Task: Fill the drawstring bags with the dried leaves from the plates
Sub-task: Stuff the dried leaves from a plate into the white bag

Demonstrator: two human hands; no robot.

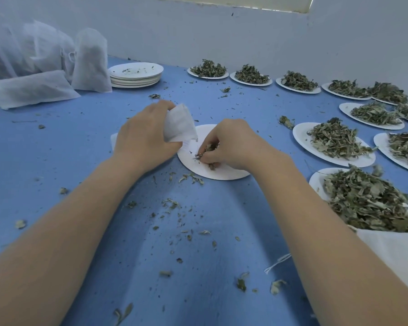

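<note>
Left hand (144, 140) clenched round a small white drawstring bag (180, 124), held just above the far-left edge of a nearly bare white plate (222, 174) at mid-desk, bag bunched between thumb and fingers. Right hand (231, 143) just beside it, resting on the same plate, fingertips curled and pinching a small clump of dried leaves (207, 149) against the plate's surface. Bag and pinched leaves close together but apart, bag to the left of and slightly beyond the right hand's fingers.

Blue desk (57, 149) strewn with leaf crumbs and stray pieces, thickest between the forearms. Heaped plates (335, 141) of dried leaves ranged to the right and along the far edge by the white wall (222, 36), well apart from both hands. A stack of used plates (135, 74) at the far left-centre, carrying only crumbs. Beside that stack, filled bags (90, 60), one standing upright, one lying flat, more piled behind at the far left. At the near right, a flat pile of white fabric (391, 252) under the right forearm's edge, touching the nearest heaped plate, with a loose white string (277, 263) trailing from it onto the desk.
</note>
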